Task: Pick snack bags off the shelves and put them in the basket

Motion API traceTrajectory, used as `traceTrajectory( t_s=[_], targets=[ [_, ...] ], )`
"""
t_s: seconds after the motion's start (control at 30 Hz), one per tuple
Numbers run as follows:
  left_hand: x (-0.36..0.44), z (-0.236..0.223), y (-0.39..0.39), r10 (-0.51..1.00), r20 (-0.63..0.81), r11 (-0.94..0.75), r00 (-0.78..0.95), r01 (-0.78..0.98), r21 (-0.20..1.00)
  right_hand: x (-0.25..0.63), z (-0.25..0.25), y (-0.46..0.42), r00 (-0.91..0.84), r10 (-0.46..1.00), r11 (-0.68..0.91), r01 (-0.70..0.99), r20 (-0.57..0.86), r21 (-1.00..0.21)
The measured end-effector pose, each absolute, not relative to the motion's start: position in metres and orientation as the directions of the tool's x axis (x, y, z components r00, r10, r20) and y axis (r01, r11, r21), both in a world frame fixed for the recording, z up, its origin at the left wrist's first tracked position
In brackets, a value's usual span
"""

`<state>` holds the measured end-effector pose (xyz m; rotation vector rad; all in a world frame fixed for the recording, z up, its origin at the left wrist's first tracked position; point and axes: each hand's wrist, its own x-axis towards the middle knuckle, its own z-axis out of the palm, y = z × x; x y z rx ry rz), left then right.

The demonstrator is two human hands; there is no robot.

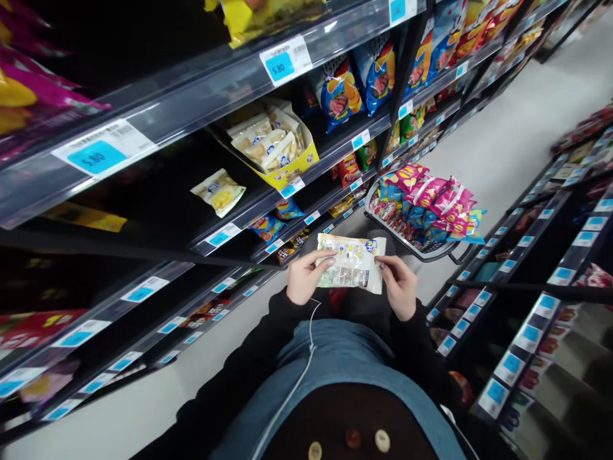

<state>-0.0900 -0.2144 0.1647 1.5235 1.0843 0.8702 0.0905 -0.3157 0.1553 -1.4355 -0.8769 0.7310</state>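
Left hand (pixel 303 278) and right hand (pixel 401 287) pinch packet (pixel 353 260) ends in open aisle (pixel 539 121).

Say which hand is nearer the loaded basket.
Right. The right hand pinches one end of the packet, below the basket in view; the left hand, on the opposite end, is farther off, lower left of it.

The fine print on your pale rectangular plastic packet (pixel 352 267) is too small to read, and its far side is hidden; your bare left hand (pixel 304 279) and bare right hand (pixel 401 285) cover bits of its edges. The left edge cuts off a blurred, glossy magenta plastic bag (pixel 43 89); the top edge crops a bright yellow plastic wrapper (pixel 268 19).
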Motion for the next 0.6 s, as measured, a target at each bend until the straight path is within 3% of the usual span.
traceTrajectory(
  t_s=[0.2, 0.4, 0.6],
  targets=[
    [-0.098, 0.175, -0.212, 0.893, -0.052, 0.004, 0.448, 0.106, 0.994, 0.098, 0.161, -0.316, 0.41, 0.905, 0.043, 0.171, 0.11, -0.984],
    [-0.102, 0.184, -0.21, 0.877, 0.185, -0.298, 0.444, 0.201, 0.933, 0.103, 0.165, -0.316, 0.383, 0.852, 0.173, 0.437, 0.356, -0.883],
    [-0.103, 0.194, -0.211, 0.826, 0.287, -0.442, 0.485, 0.241, 0.864, 0.106, 0.168, -0.317, 0.356, 0.818, 0.188, 0.576, 0.452, -0.795]
  ],
)
